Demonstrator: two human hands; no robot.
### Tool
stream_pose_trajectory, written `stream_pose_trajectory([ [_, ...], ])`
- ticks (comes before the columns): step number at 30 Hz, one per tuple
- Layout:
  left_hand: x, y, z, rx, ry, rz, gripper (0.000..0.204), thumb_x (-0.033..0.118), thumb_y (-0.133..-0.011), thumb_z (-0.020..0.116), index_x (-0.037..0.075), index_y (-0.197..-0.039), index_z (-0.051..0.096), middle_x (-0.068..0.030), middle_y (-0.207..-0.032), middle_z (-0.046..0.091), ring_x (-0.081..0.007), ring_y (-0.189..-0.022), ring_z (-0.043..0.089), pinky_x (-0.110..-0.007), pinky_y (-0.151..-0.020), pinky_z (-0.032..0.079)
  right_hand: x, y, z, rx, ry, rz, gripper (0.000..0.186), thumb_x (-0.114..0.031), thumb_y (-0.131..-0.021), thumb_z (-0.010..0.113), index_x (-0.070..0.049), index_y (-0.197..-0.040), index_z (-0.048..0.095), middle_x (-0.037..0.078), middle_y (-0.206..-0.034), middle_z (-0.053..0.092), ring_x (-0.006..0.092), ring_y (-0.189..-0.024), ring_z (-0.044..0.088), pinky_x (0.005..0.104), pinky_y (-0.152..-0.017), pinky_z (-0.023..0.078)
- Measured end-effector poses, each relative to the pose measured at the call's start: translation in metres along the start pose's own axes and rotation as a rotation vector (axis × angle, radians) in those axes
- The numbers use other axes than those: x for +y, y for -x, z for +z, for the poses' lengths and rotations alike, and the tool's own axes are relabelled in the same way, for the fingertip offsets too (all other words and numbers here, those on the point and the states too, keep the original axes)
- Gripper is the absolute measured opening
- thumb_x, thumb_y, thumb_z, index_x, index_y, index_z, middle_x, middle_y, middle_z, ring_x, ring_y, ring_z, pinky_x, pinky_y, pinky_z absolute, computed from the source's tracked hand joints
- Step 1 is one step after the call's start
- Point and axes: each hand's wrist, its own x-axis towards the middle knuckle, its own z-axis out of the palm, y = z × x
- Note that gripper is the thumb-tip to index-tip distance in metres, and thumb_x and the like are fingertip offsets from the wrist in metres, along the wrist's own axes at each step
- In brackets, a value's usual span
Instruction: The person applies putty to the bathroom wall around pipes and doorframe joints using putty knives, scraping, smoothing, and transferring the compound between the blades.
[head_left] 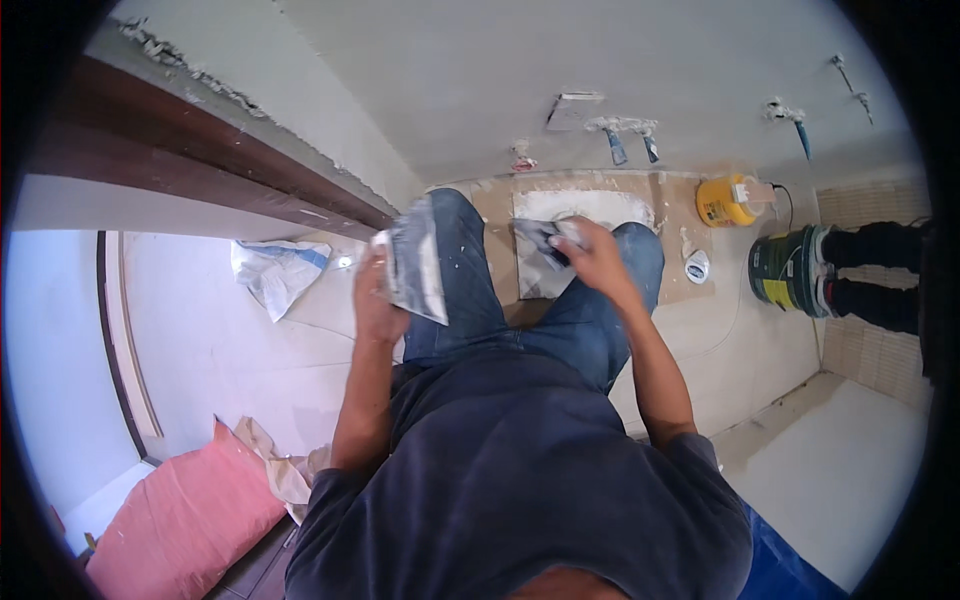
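Observation:
My left hand point(376, 300) is closed on a flat, plaster-smeared trowel point(416, 262), its blade tilted above my left thigh. The edges of that blade are slightly blurred. Between my knees, my right hand point(597, 258) grips a second tool, a wide grey plastering blade point(533, 240) with a dark handle. The blades are apart from each other. Beneath the right one lies a board point(590, 205) coated with white plaster.
Blue-handled putty knives point(617, 147) and a flat trowel point(574, 112) are against the wall ahead. To the right are a yellow tub point(724, 203) and a green bucket point(785, 268) with another person's feet on it. A white sack point(278, 272) and pink sack point(190, 510) lie left.

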Motion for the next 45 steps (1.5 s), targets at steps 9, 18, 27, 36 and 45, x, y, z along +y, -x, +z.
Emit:
stream_pose_trajectory([
  [9,0.043,0.027,-0.030,0.216,-0.123,0.182,0.030,0.023,-0.103,0.052,0.003,-0.126,0.055,-0.0060,-0.113,0.065,-0.0182,-0.102,0.066,-0.034,-0.088,0.054,-0.012,-0.046,0.081,-0.154,0.498,-0.274,0.024,-0.014,-0.081,0.067,-0.011,-0.104,0.072,0.012,-0.098,0.067,0.0329,-0.098,0.064,0.0438,-0.086,0.052],
  [18,0.038,0.033,-0.044,0.223,-0.108,0.172,0.035,0.020,-0.102,0.049,0.001,-0.131,0.052,-0.0084,-0.117,0.064,-0.0195,-0.103,0.066,-0.034,-0.089,0.054,0.000,-0.032,0.092,-0.241,0.541,-0.306,0.027,-0.012,-0.080,0.068,-0.014,-0.106,0.075,0.011,-0.103,0.068,0.0336,-0.101,0.064,0.0436,-0.089,0.052],
  [27,0.041,0.034,-0.045,0.243,-0.091,0.166,0.036,0.018,-0.102,0.048,-0.001,-0.133,0.050,-0.0099,-0.118,0.064,-0.0206,-0.104,0.066,-0.035,-0.091,0.053,-0.005,-0.039,0.079,-0.199,0.346,-0.172,0.019,-0.011,-0.085,0.066,-0.007,-0.103,0.072,0.013,-0.101,0.066,0.0366,-0.101,0.063,0.0434,-0.087,0.050],
  [36,0.041,0.036,-0.048,0.231,-0.085,0.189,0.037,0.018,-0.102,0.047,-0.001,-0.134,0.050,-0.0099,-0.118,0.065,-0.0208,-0.106,0.065,-0.036,-0.092,0.053,-0.033,-0.084,0.115,-0.067,0.565,-0.430,0.025,-0.009,-0.078,0.066,-0.010,-0.102,0.075,0.013,-0.098,0.067,0.0336,-0.099,0.063,0.0437,-0.086,0.052],
  [45,0.040,0.043,-0.048,0.244,-0.103,0.166,0.032,0.015,-0.101,0.048,-0.001,-0.129,0.053,-0.0098,-0.114,0.065,-0.0214,-0.101,0.067,-0.037,-0.091,0.054,-0.053,-0.136,0.142,-0.311,0.807,-0.496,0.019,-0.011,-0.076,0.068,-0.009,-0.095,0.074,0.013,-0.097,0.068,0.0340,-0.101,0.062,0.0436,-0.088,0.052],
])
